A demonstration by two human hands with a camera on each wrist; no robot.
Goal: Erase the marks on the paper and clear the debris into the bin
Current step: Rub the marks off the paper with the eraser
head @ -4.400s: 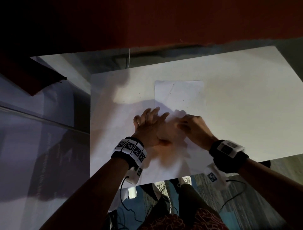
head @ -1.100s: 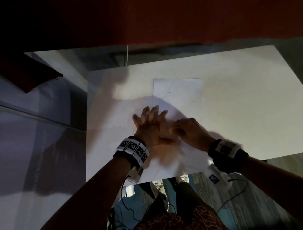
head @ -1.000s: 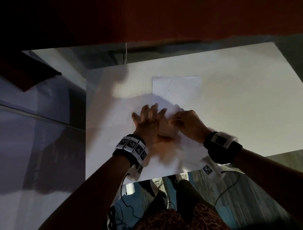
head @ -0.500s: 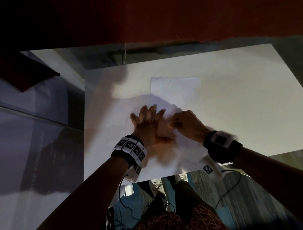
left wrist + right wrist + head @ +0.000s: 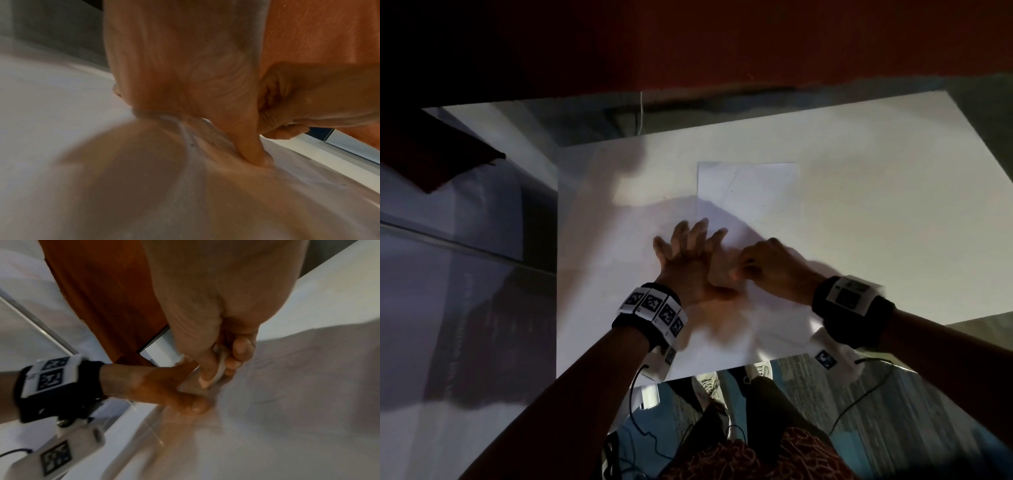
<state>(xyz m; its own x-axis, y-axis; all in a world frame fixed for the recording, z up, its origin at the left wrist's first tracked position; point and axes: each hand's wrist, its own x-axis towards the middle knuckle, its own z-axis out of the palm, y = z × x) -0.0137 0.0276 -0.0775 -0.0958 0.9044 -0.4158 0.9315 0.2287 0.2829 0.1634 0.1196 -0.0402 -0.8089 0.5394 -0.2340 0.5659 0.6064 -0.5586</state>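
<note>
A white sheet of paper [image 5: 748, 192] lies on the white table [image 5: 876, 205]. My left hand [image 5: 688, 240] lies flat on the sheet's near left part, fingers straight and spread, pressing it down. Just right of it, my right hand [image 5: 748, 265] pinches a small white eraser [image 5: 218, 371] between thumb and fingers, its tip down on the paper [image 5: 308, 386]. Faint pencil marks [image 5: 269, 400] show near the eraser. Dark eraser crumbs [image 5: 760, 222] speckle the sheet beyond my hands, and more crumbs [image 5: 191, 142] lie by the left fingers [image 5: 251, 146].
The table's near edge [image 5: 722, 368] runs just behind my wrists, with my legs and cables on the floor below. A dark red object [image 5: 431, 161] lies on a grey surface to the far left. A dark red wall [image 5: 722, 44] rises behind the table.
My right hand has made small rubbing strokes with the eraser beside the left thumb. The left hand has stayed pressed flat on the sheet.
</note>
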